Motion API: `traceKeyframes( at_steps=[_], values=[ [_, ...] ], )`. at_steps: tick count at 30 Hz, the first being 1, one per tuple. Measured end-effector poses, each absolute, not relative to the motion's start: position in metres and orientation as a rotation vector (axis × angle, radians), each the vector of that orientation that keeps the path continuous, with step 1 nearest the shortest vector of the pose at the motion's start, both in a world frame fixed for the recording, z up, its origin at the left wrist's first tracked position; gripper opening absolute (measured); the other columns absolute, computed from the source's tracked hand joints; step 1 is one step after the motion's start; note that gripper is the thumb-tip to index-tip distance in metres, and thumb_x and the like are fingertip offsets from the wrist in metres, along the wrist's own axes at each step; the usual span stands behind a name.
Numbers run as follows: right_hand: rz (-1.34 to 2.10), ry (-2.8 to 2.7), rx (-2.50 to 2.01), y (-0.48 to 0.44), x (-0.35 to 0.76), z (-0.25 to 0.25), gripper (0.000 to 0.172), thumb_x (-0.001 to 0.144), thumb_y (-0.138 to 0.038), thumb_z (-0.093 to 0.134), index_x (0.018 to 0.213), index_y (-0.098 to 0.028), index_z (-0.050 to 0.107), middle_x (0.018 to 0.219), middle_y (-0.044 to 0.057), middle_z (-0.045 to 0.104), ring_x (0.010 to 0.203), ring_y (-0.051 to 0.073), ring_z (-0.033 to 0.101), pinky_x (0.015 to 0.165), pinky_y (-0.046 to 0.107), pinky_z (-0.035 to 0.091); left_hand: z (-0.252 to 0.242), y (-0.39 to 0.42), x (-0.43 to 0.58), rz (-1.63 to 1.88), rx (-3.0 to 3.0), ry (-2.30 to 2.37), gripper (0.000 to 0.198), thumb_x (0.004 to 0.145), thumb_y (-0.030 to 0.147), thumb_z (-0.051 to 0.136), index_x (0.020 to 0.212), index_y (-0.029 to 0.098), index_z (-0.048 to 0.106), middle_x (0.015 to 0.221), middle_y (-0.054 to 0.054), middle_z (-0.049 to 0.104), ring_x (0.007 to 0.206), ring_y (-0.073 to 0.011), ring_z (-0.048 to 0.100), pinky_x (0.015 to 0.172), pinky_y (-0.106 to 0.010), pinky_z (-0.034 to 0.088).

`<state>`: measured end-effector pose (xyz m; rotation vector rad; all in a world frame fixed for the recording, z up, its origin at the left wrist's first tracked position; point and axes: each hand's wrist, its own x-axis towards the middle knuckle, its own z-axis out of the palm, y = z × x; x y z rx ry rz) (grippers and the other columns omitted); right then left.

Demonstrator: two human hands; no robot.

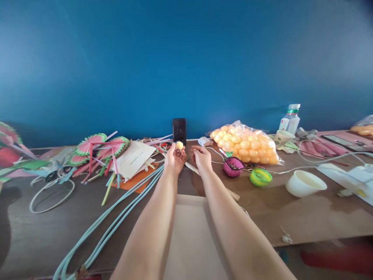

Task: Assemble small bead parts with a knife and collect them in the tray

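Both my arms reach out over the brown table. My left hand (175, 158) is palm up, with a small yellow ball (180, 145) held at its fingertips. Just to the right, my right hand (201, 157) has its thumb and fingers drawn together in a pinch, apart from the ball. Anything between those fingers is too small to make out. Behind the hands a dark phone-like slab (179, 130) stands upright against the blue wall. Under my right wrist lies a pale stick (192, 168), partly hidden.
Right of my hands are a clear bag of yellow-orange balls (247, 144), a purple bowl (233, 167), a green-yellow ring-shaped coil (260, 177), a white cup (305, 183) and bottles (290, 119). Left are pink paper fans (91, 144), papers (133, 157) and long pale-blue tubes (116, 212).
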<state>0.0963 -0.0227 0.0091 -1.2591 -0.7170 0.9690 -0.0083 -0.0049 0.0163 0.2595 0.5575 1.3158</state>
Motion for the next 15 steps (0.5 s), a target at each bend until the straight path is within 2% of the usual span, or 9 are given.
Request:
traceKeyframes(
  at_steps=[5, 11, 15],
  values=[
    [0.741, -0.768, -1.082, -0.028, 0.095, 0.043, 0.022, 0.079, -0.020, 0.052, 0.096, -0.018, 0.066, 0.086, 0.002, 0.068, 0.056, 0.006, 0.055, 0.045, 0.016, 0.040, 0.016, -0.002, -0.008, 1.296, 0.265, 0.599, 0.022, 0.088, 0.033, 0.056, 0.082, 0.013, 0.061, 0.069, -0.005, 0.062, 0.051, -0.0070, 0.055, 0.049, -0.016, 0.048],
    [0.505, -1.053, -1.104, -0.025, 0.115, 0.130, 0.022, 0.087, -0.026, 0.053, 0.105, -0.019, 0.063, 0.089, 0.000, 0.063, 0.063, 0.005, 0.057, 0.053, 0.015, 0.042, 0.016, -0.004, -0.008, 1.282, 0.266, 0.608, 0.021, 0.086, 0.033, 0.060, 0.082, 0.012, 0.062, 0.070, -0.006, 0.063, 0.051, -0.0072, 0.056, 0.047, -0.016, 0.048],
    [0.458, -1.493, -1.473, -0.037, 0.165, 0.152, 0.015, 0.084, -0.026, 0.059, 0.089, -0.015, 0.067, 0.078, 0.002, 0.064, 0.063, 0.008, 0.057, 0.056, 0.019, 0.042, 0.017, -0.004, -0.008, 1.262, 0.212, 0.564, 0.020, 0.086, 0.032, 0.059, 0.082, 0.012, 0.062, 0.072, -0.007, 0.064, 0.051, -0.0074, 0.056, 0.047, -0.016, 0.048]
  ],
)
